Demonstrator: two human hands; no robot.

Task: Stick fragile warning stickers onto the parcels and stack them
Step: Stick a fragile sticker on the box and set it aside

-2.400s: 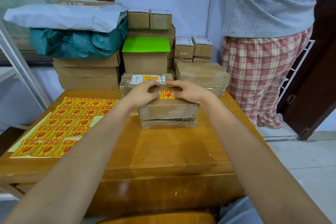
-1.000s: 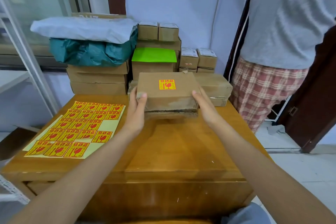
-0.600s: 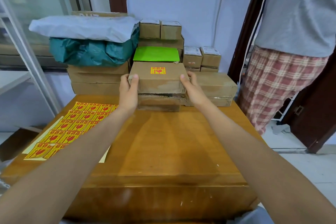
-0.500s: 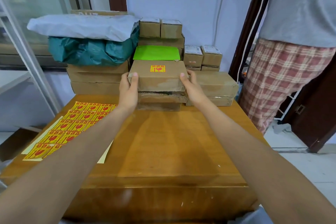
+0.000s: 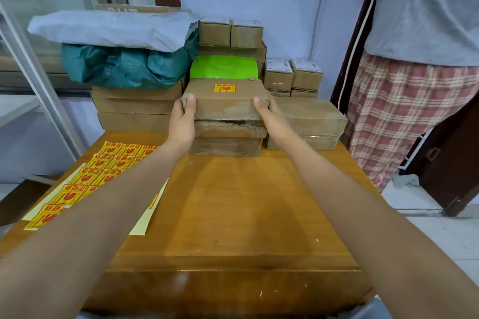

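Since the earlier frame, you are carrying the stickered parcel (image 5: pixel 225 101) away from the middle of the surface (image 5: pixel 241 215) to the far edge, where it is now sitting on a stack of two other parcels (image 5: pixel 228 137). Your left hand (image 5: pixel 182 123) and right hand (image 5: pixel 269 118) are each gripping one end of it, thumbs on top, so you are finishing the stacking step; next you are likely needing to release it squarely and reach for another unstickered parcel. One fragile sticker (image 5: pixel 224 88) is showing on the top parcel, and one sticker sheet (image 5: pixel 103 168) is lying at the left, partly hidden by your arm.
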